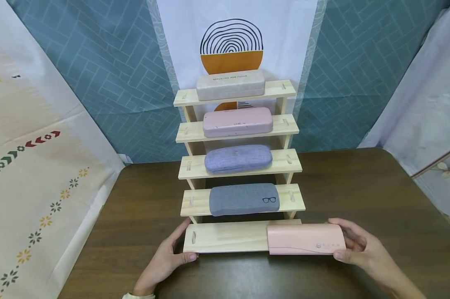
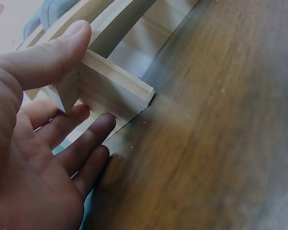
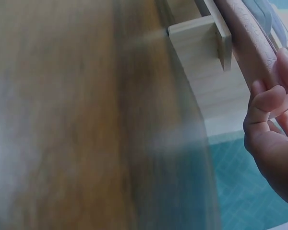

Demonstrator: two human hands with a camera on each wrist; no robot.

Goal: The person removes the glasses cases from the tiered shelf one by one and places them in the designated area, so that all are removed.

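Observation:
A tiered wooden rack (image 1: 225, 237) stands on the table with a glasses case on each of its upper shelves. My left hand (image 1: 167, 259) holds the left end of the lowest shelf, thumb at the front edge and fingers toward the back. In the left wrist view, the thumb and fingers (image 2: 67, 124) lie around the board's end. At the right, my right hand (image 1: 359, 249) grips the right end of a pink flap glasses case (image 1: 303, 239). That case overlaps the right part of the lowest shelf and juts past it. The right wrist view shows fingers pinching the pink case (image 3: 247, 43).
Going up the rack are a grey-blue case (image 1: 240, 199) with a glasses print, a purple-blue fabric case (image 1: 238, 159), a glossy pink case (image 1: 238, 122) and a pale marbled case (image 1: 230, 85). Patterned cloth (image 1: 135, 83) hangs behind the brown table (image 1: 359, 187).

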